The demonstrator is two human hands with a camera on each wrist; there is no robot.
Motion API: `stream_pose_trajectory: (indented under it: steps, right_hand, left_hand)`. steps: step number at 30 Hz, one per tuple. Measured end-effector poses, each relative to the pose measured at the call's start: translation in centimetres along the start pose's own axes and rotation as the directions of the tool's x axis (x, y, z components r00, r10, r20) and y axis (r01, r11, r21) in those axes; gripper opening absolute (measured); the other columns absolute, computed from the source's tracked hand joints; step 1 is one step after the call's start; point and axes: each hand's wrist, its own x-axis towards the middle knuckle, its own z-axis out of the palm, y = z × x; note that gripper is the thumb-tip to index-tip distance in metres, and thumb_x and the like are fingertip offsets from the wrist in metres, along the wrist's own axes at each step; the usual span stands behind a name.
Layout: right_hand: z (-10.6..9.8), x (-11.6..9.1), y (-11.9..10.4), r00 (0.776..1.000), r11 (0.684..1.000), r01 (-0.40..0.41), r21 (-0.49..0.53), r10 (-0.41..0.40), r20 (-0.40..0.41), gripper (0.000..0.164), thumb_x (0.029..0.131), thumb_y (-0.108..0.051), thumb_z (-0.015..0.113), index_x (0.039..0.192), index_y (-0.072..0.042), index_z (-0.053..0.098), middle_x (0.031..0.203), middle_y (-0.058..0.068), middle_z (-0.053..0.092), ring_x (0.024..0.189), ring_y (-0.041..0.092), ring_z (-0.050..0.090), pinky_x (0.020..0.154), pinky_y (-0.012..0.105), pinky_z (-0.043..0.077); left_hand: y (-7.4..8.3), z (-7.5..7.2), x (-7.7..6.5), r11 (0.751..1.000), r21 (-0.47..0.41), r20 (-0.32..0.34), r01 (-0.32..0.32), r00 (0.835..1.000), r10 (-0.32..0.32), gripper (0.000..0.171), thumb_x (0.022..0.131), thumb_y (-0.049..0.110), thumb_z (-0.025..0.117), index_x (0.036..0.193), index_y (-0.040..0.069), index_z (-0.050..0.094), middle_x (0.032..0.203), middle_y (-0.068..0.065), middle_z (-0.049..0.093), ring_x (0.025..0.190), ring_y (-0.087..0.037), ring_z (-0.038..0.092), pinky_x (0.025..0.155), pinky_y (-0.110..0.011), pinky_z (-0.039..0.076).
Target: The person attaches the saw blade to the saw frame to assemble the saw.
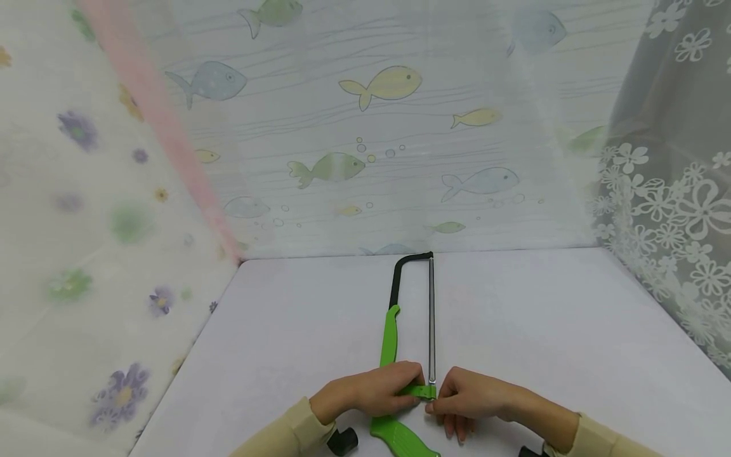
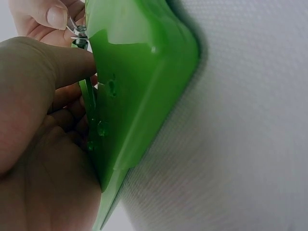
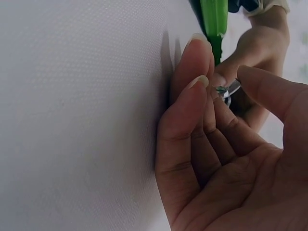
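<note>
A hacksaw (image 1: 389, 336) with a green handle and a black front frame lies on the white table, its blade (image 1: 432, 317) toward the right. My left hand (image 1: 388, 388) grips the green frame near the handle, its thumb along the green blade holder (image 1: 422, 391). At the end of that holder sits a small metal wing nut (image 2: 80, 34) on a threaded bolt. My right hand (image 1: 474, 397) pinches the wing nut between thumb and index finger. Its other fingers (image 3: 178, 139) hang bent close to the table. The left palm partly hides the frame.
The white table (image 1: 285, 317) reaches to a fish-print curtain (image 1: 342, 158) at the back. A flowered curtain (image 1: 114, 254) hangs along the left edge, a lace one (image 1: 685, 222) along the right. The hacksaw's tip lies near the table's far edge.
</note>
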Motion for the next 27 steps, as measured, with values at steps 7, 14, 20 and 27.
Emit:
stream_pose_trajectory:
  steps: [7,14,20,27]
  right_hand:
    - [-0.47,-0.4,0.21,1.0,1.0,0.012,-0.029,-0.013,-0.014,0.033,0.096,-0.022,0.069,0.075,0.003,0.073,0.062,0.002,0.066,0.048,0.008,0.059,0.045,0.02,0.04]
    - [-0.64,-0.56,0.27,0.999,0.999,0.036,-0.017,-0.036,-0.027,0.023,0.095,-0.014,0.07,0.081,0.004,0.071,0.062,0.002,0.061,0.049,0.009,0.058,0.045,0.02,0.039]
    - [-0.62,-0.52,0.22,0.998,0.999,0.046,-0.019,-0.047,-0.036,0.021,0.092,-0.01,0.071,0.08,0.006,0.069,0.062,0.002,0.057,0.048,0.008,0.05,0.046,0.021,0.038]
    - [-0.58,-0.44,0.11,0.998,0.998,0.057,-0.01,-0.057,-0.019,0.021,0.09,-0.011,0.073,0.079,0.006,0.07,0.061,0.002,0.057,0.05,0.007,0.046,0.047,0.022,0.036]
  left_hand:
    - [-0.03,0.07,-0.01,1.0,0.018,-0.008,-0.008,1.0,0.008,0.006,0.105,0.016,0.058,0.109,0.015,0.052,0.097,0.012,0.05,0.089,-0.001,0.046,0.08,-0.015,0.041]
    - [0.03,0.08,-0.03,1.0,0.018,-0.013,-0.007,1.0,0.007,0.006,0.105,0.015,0.058,0.108,0.015,0.053,0.096,0.012,0.049,0.088,-0.001,0.046,0.079,-0.015,0.041]
    - [0.11,0.03,-0.03,1.0,0.018,-0.015,-0.017,1.0,0.017,0.006,0.105,0.015,0.058,0.108,0.014,0.053,0.096,0.011,0.049,0.088,-0.001,0.045,0.08,-0.015,0.041]
    - [0.22,-0.05,-0.07,0.999,0.025,-0.01,-0.021,1.0,0.022,0.006,0.105,0.014,0.058,0.107,0.014,0.052,0.096,0.011,0.048,0.088,-0.001,0.045,0.08,-0.015,0.04]
